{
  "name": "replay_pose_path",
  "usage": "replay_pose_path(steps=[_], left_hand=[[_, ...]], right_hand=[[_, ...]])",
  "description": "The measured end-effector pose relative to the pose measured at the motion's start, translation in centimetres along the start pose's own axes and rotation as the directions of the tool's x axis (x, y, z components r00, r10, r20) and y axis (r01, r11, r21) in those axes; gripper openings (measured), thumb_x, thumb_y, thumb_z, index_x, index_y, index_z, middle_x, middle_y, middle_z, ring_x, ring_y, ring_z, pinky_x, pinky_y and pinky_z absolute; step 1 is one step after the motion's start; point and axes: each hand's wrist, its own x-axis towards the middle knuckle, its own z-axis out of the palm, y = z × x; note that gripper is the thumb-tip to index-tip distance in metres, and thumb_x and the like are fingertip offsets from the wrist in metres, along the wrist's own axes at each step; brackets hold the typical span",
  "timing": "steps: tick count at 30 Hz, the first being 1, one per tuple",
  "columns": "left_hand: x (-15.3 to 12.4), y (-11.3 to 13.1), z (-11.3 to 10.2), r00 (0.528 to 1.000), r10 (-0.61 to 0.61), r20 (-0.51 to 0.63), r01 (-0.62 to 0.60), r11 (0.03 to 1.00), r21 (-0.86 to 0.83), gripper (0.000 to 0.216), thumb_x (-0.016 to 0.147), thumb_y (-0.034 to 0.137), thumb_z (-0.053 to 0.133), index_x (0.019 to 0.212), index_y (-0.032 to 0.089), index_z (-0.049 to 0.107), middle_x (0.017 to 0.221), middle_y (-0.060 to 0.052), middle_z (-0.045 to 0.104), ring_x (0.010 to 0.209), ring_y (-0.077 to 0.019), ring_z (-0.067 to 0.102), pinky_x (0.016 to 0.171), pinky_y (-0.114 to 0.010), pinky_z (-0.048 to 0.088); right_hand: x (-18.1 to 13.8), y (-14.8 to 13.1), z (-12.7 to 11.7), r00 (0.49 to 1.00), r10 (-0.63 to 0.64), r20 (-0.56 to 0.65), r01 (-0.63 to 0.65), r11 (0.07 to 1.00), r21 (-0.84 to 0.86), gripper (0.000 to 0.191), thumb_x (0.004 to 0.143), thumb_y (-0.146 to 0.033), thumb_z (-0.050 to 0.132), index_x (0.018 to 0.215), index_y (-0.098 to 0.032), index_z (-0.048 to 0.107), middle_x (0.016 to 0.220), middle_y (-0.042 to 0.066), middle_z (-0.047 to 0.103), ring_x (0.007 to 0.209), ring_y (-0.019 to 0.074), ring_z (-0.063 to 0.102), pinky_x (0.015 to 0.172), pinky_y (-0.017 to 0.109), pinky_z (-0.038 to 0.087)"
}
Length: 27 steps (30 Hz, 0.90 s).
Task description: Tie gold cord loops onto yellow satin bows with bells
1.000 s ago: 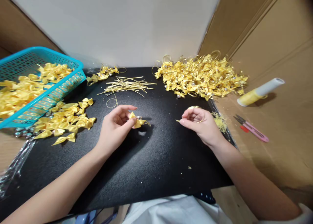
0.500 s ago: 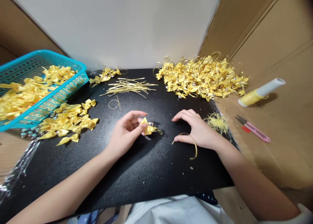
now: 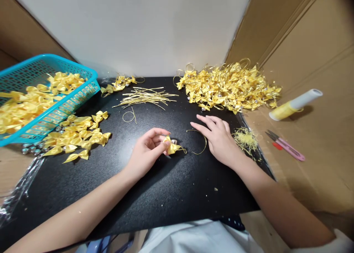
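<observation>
Between the thumb and fingers of my left hand (image 3: 151, 148) is a yellow ribbon bow (image 3: 173, 147), with a small silver bell (image 3: 173, 141) behind it and a short loop of cord pointing right. My right hand (image 3: 219, 139) is open, its fingers stretched out low over the black table (image 3: 155, 201). A curved piece of gold cord (image 3: 205, 144) lies on the table just left of my right hand, close to the thumb side. Whether the hand touches this cord I cannot tell.
A turquoise basket (image 3: 95, 76) of yellow bows stands at left, with loose bows (image 3: 85, 135) and silver bells (image 3: 33, 149) beside it. Straight gold cords (image 3: 146, 97) lie at the back. Right are a heap of finished-looking bows (image 3: 229, 87), thread scraps (image 3: 246, 140), pink snips (image 3: 290, 148) and a thread-wound tube (image 3: 295, 105).
My right hand has let go of the gold cord, which now lies on the table, and its fingers have straightened. My left hand has shifted slightly right with the bow.
</observation>
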Motion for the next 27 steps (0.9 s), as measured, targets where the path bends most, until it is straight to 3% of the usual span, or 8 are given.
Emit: replay_pose_path(steps=[2,4,8,11,17,21,27], left_hand=[[-0.1,0.0,0.1,1.0,0.013,0.003,-0.013,1.0,-0.016,0.027,0.072,0.023,0.076,0.092,0.014,0.06,0.063,0.004,0.065,0.054,-0.0073,0.06,0.057,-0.018,0.049],[-0.3,0.0,0.3,0.999,0.028,0.018,-0.027,0.999,-0.024,0.027,0.073,0.024,0.076,0.092,0.014,0.06,0.064,0.003,0.066,0.055,-0.0078,0.061,0.058,-0.019,0.05],[-0.8,0.0,0.9,0.998,0.029,0.054,-0.029,1.0,-0.008,0.026,0.075,0.024,0.076,0.093,0.014,0.06,0.068,0.0,0.071,0.061,-0.0096,0.065,0.062,-0.02,0.053],[-1.1,-0.1,1.2,0.998,0.044,0.044,-0.044,0.999,0.011,0.024,0.075,0.021,0.076,0.092,0.014,0.061,0.068,0.0,0.071,0.062,-0.0092,0.066,0.065,-0.019,0.053],[-1.1,-0.1,1.3,0.997,0.082,-0.005,-0.081,0.996,0.028,0.022,0.075,0.019,0.075,0.092,0.015,0.062,0.068,0.001,0.071,0.061,-0.0079,0.066,0.063,-0.017,0.052],[-1.1,0.0,1.3,0.997,0.071,-0.01,-0.071,0.997,0.02,0.022,0.074,0.02,0.076,0.091,0.016,0.062,0.066,0.002,0.071,0.06,-0.0077,0.065,0.062,-0.016,0.052],[-0.9,-0.1,1.3,0.999,0.04,-0.003,-0.04,0.999,0.003,0.025,0.074,0.024,0.077,0.092,0.016,0.061,0.064,0.002,0.07,0.059,-0.0089,0.065,0.062,-0.019,0.052]], right_hand=[[0.0,-0.5,-0.2,0.998,0.008,-0.065,-0.005,0.999,0.048,0.047,0.087,-0.002,0.047,0.125,-0.026,0.063,0.135,0.006,0.06,0.122,0.0274,0.051,0.097,0.05,0.039],[-0.1,-1.5,-0.3,0.994,0.025,-0.106,-0.002,0.978,0.21,0.026,0.089,-0.016,0.058,0.111,-0.024,0.068,0.117,0.006,0.069,0.11,0.0246,0.057,0.092,0.044,0.043],[-0.3,-3.7,0.3,0.999,0.027,-0.046,-0.004,0.893,0.451,0.008,0.082,-0.028,0.072,0.086,-0.021,0.071,0.091,0.002,0.074,0.088,0.019,0.064,0.08,0.036,0.045],[-0.5,-4.4,0.8,0.998,0.038,-0.055,-0.009,0.889,0.458,0.007,0.083,-0.022,0.07,0.076,-0.021,0.071,0.081,0.0,0.075,0.08,0.0159,0.064,0.079,0.035,0.042],[-0.6,-4.0,0.5,0.982,0.067,-0.176,0.014,0.906,0.423,0.011,0.085,-0.018,0.066,0.078,-0.022,0.073,0.079,0.0,0.074,0.072,0.0138,0.063,0.074,0.034,0.039],[-0.6,-4.1,0.3,0.986,0.046,-0.163,0.025,0.913,0.407,0.015,0.084,-0.015,0.064,0.07,-0.021,0.068,0.075,-0.001,0.073,0.069,0.0128,0.062,0.075,0.034,0.038],[-0.7,-4.3,0.0,0.963,0.073,-0.261,0.036,0.921,0.388,0.005,0.083,-0.018,0.065,0.08,-0.021,0.069,0.081,0.001,0.072,0.08,0.017,0.063,0.078,0.036,0.042]])
